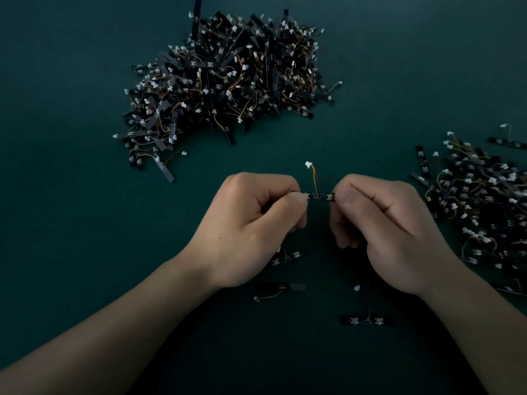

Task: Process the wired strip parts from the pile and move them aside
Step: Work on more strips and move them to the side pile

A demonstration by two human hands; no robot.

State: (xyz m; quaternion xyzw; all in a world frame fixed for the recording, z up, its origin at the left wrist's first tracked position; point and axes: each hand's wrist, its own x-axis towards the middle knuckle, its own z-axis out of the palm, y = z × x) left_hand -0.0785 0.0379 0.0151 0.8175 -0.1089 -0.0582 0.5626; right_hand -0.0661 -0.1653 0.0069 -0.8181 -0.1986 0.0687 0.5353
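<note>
Strip part: a black wired strip (318,196) was held level above the worktop (71,166), between both hands.
Left hand (251,223): curled fingers (296,202) pinched the strip's left end.
Right hand (393,223): curled fingers pinched its right end.
Wire: rose from mid-strip to a white connector (308,164).
Pile (228,81): lay beyond the hands.
Second heap (484,201): lay at the right.

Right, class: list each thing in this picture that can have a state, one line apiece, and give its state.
Thin black strip part with orange-yellow wire and white plug: held level between both hands, wire pointing away.
Left hand: pinches the strip's left end.
Right hand: pinches its right end.
Large heap of black wired strips: tangled, untouched.
Smaller heap at right: spread out, untouched.
Loose black strips: lying flat between the forearms.
</note>
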